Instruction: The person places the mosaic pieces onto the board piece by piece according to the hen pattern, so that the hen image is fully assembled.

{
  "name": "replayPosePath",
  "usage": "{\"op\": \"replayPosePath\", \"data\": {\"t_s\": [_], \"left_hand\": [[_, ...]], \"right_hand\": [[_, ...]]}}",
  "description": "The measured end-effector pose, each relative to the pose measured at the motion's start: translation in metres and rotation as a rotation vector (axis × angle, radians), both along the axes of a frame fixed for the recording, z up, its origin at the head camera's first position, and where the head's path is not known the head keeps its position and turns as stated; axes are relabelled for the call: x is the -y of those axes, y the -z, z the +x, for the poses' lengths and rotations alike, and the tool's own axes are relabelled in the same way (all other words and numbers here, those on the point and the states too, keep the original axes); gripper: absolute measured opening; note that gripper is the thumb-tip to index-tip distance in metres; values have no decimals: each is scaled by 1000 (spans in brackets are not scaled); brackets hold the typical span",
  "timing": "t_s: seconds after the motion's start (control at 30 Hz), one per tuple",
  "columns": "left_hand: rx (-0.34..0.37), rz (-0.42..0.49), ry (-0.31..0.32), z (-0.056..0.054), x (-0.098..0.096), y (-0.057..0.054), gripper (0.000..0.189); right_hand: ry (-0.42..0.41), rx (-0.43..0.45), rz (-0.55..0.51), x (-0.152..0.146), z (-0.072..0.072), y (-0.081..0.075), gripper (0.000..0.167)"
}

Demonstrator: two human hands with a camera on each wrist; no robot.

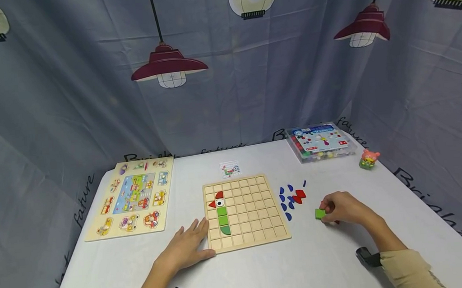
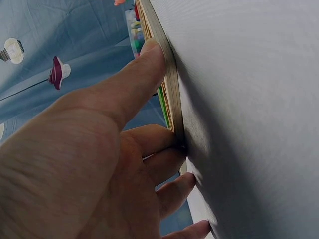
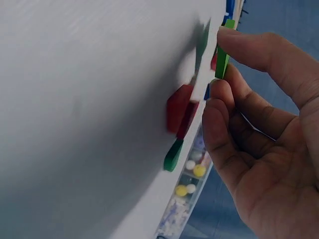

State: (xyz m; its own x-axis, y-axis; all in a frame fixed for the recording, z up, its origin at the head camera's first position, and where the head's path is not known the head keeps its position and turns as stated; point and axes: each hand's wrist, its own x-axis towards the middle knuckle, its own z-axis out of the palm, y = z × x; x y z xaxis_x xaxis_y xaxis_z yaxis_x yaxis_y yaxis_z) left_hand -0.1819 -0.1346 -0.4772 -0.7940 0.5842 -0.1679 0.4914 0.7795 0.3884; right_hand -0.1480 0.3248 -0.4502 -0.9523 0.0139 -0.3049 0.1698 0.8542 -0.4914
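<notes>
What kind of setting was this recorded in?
Probably a staged play or recording corner: a white table with a wooden grid board and a picture puzzle, ringed by a lamp-print curtain.

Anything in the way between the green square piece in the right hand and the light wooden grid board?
Yes: a flat blue half-round piece lies on the white tabletop between the green square piece and the light wooden grid board, near its right edge. Lifting over it looks feasible.
</notes>
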Motion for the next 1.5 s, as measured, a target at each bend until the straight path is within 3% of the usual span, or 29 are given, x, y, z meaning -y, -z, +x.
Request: {"op": "replayPosePath", "data": {"t_s": [0.4, 0.83, 1.23, 1.5], "left_hand": [[0, 12, 4, -1, 0, 2, 86], [-1, 10, 7, -1, 1, 2, 86], [-5, -10, 11, -1, -1, 1, 86], [0, -2, 7, 1, -1, -1, 87]], "right_hand": [[-29, -54, 23, 39, -13, -2, 25], [-314, -187, -2, 103, -41, -20, 19], [-390, -159, -54, 151, -48, -12, 20], [-439, -172, -9, 179, -48, -11, 19]]}}
